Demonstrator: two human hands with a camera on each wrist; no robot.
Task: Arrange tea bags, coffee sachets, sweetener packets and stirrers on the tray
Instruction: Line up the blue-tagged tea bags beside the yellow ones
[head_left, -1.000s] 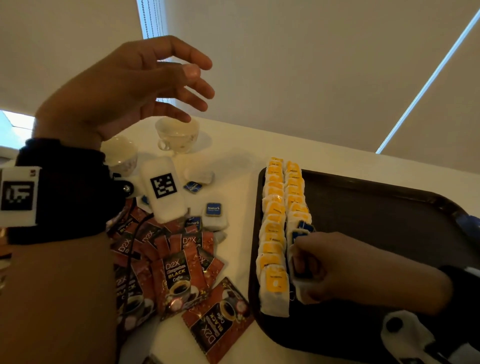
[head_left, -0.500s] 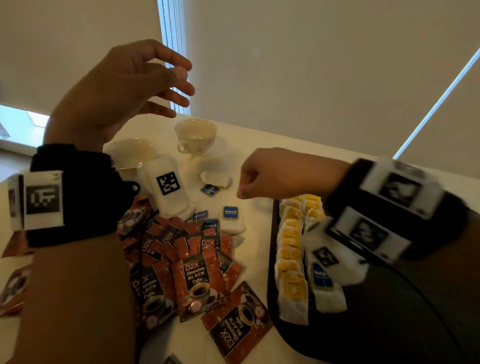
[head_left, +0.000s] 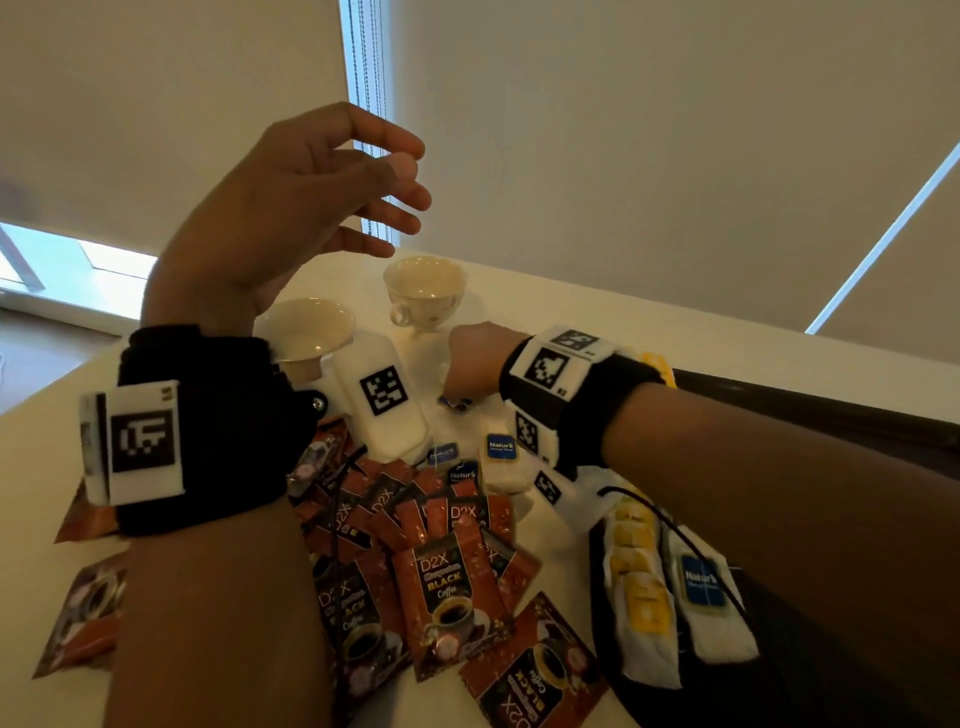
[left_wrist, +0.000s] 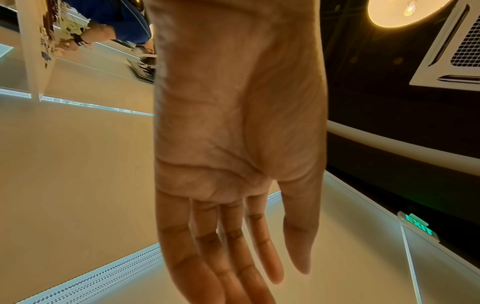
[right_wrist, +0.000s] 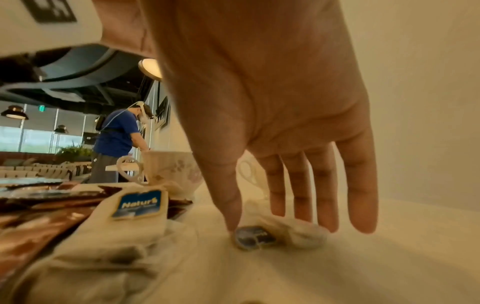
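my right hand (right_wrist: 272, 115) reaches for a loose tea bag (right_wrist: 275, 234) on the counter (right_wrist: 363, 267), grip wide, thumb touching its tag; i should pinch the pouch, not the tag, left hand (head_left: 291, 208) idle.

Black wristbands (head_left: 208, 431), white marker blocks (head_left: 140, 441), thin black cable (head_left: 675, 530).
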